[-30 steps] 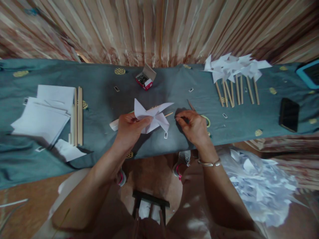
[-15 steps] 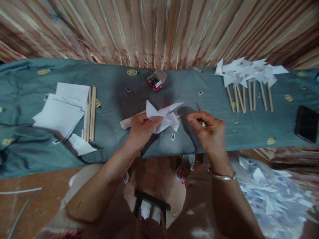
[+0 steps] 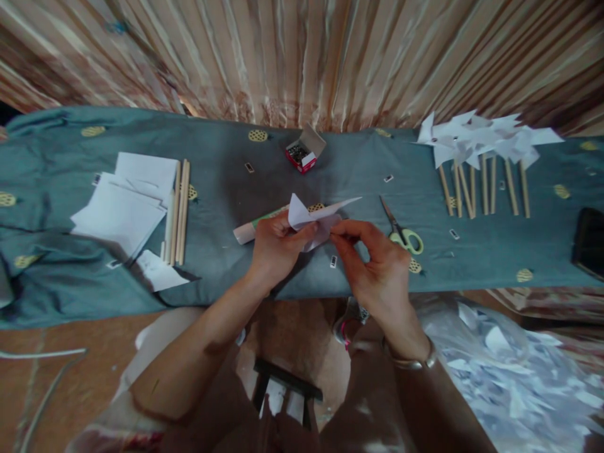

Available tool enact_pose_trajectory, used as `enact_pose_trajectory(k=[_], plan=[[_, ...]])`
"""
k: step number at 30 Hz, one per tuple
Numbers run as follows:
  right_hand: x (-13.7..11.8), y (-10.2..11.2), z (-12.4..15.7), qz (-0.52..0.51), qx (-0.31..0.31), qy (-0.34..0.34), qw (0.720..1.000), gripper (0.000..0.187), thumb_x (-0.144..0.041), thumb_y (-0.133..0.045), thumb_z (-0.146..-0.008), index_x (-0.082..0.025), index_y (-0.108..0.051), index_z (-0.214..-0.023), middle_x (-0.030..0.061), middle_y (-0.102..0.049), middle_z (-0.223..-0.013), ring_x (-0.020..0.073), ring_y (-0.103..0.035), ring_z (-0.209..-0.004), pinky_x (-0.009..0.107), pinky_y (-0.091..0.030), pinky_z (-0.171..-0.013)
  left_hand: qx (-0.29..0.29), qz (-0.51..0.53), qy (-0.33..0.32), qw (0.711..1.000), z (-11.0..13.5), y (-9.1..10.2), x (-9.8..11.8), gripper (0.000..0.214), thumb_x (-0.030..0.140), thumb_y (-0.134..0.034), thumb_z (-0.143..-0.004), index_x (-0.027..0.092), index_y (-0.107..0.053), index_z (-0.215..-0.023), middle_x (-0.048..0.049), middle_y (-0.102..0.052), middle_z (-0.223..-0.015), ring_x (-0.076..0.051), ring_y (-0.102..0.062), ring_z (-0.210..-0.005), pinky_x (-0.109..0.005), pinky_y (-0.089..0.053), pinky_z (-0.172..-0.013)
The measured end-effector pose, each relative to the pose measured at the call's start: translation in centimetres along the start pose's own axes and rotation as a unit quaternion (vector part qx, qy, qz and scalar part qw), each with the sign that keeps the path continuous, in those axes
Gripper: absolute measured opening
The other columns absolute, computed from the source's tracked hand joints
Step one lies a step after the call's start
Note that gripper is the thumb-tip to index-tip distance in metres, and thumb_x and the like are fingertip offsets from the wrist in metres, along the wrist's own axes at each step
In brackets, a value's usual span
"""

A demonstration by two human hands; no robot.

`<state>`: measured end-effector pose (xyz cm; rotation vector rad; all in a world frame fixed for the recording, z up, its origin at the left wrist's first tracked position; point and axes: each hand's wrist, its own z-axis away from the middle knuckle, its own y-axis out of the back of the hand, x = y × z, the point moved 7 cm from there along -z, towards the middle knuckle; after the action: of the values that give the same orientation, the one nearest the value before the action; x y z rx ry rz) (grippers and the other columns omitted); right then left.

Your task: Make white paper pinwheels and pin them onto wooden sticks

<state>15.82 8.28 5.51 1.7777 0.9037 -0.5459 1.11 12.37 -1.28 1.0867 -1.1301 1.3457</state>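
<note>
A white paper pinwheel (image 3: 322,228) with folded blades is held over the front middle of the table. My left hand (image 3: 278,248) is closed on it, thumb on top near its centre. From the right, my right hand (image 3: 372,261) pinches at the pinwheel's right side; anything small between those fingertips is hidden. Under my left hand lies a pale roll with a green band (image 3: 245,233). Scissors with light green handles (image 3: 401,234) lie just beyond my right hand. Behind the pinwheel stands an opened small red box (image 3: 302,156) of small metal pieces.
To the left are stacked white paper squares (image 3: 123,217), wooden sticks (image 3: 182,214) and a paper offcut (image 3: 160,272). Several pinwheels on sticks (image 3: 486,138) lie back right; a dark phone (image 3: 589,242) is at far right. A clear bag of paper scraps (image 3: 514,371) sits below the table edge.
My right hand has moved left, from apart to touching the pinwheel's right side, uncovering the scissors. A thin stick end that showed at the pinwheel's right is now hidden. The view has shifted slightly.
</note>
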Motion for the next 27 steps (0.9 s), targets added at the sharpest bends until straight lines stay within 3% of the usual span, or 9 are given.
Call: enact_pose_trajectory(k=[3, 5, 7, 10, 15, 27], plan=[[-0.6, 0.1, -0.1, 0.027, 0.003, 0.028, 0.999, 0.015, -0.014, -0.055, -0.091, -0.023, -0.066, -0.094, 0.0011, -0.071, -0.088, 0.0165, -0.067, -0.084, 0.034, -0.055, -0.081, 0.000, 0.022, 0.012, 1.000, 0.0, -0.2, 0.1, 0.003, 0.022, -0.074, -0.069, 0.020, -0.074, -0.067, 0.0000, -0.074, -0.071, -0.015, -0.066, -0.067, -0.025, -0.052, -0.061], [-0.8, 0.1, -0.2, 0.054, 0.009, 0.045, 0.998, 0.013, -0.015, -0.056, -0.091, -0.022, -0.067, -0.094, 0.0059, -0.070, -0.105, 0.0203, -0.065, -0.101, 0.041, -0.052, -0.092, 0.005, 0.039, 0.029, 0.999, 0.1, -0.3, 0.0, 0.003, 0.021, -0.074, -0.068, 0.019, -0.074, -0.066, 0.0002, -0.073, -0.070, -0.014, -0.065, -0.064, -0.025, -0.052, -0.060], [-0.6, -0.1, -0.2, 0.065, 0.015, 0.042, 0.997, 0.012, -0.017, -0.057, -0.090, -0.022, -0.067, -0.092, 0.0091, -0.059, -0.131, 0.0257, -0.056, -0.122, 0.049, -0.045, -0.104, 0.009, 0.061, 0.052, 0.997, 0.3, -0.4, -0.1, 0.003, 0.021, -0.075, -0.067, 0.019, -0.074, -0.066, 0.0005, -0.073, -0.068, -0.013, -0.064, -0.061, -0.024, -0.052, -0.059], [0.5, -0.4, -0.2, 0.032, 0.010, 0.005, 0.999, 0.011, -0.019, -0.058, -0.088, -0.024, -0.068, -0.090, 0.0044, -0.041, -0.151, 0.0300, -0.040, -0.140, 0.055, -0.036, -0.112, 0.000, 0.092, 0.070, 0.993, 0.4, -0.7, -0.2, 0.005, 0.022, -0.078, -0.064, 0.019, -0.074, -0.066, 0.0009, -0.073, -0.067, -0.012, -0.062, -0.058, -0.023, -0.051, -0.058], [1.9, -0.6, -0.3, -0.021, 0.003, -0.034, 0.999, 0.007, -0.021, -0.064, -0.085, -0.025, -0.069, -0.085, -0.0011, -0.038, -0.155, 0.0294, -0.028, -0.147, 0.055, -0.026, -0.119, -0.019, 0.092, 0.070, 0.993, 0.5, -0.9, -0.3, 0.010, 0.024, -0.080, -0.063, 0.018, -0.073, -0.065, -0.0001, -0.072, -0.065, -0.013, -0.064, -0.061, -0.024, -0.051, -0.057], [2.6, -0.8, -0.5, -0.085, -0.009, -0.076, 0.993, 0.004, -0.021, -0.067, -0.083, -0.024, -0.069, -0.082, 0.0006, -0.046, -0.150, 0.0278, -0.033, -0.145, 0.056, -0.025, -0.119, -0.025, 0.071, 0.057, 0.996, 0.6, -0.8, 0.0, 0.008, 0.024, -0.078, -0.064, 0.019, -0.072, -0.065, 0.0000, -0.072, -0.067, -0.014, -0.064, -0.063, -0.025, -0.052, -0.059]])
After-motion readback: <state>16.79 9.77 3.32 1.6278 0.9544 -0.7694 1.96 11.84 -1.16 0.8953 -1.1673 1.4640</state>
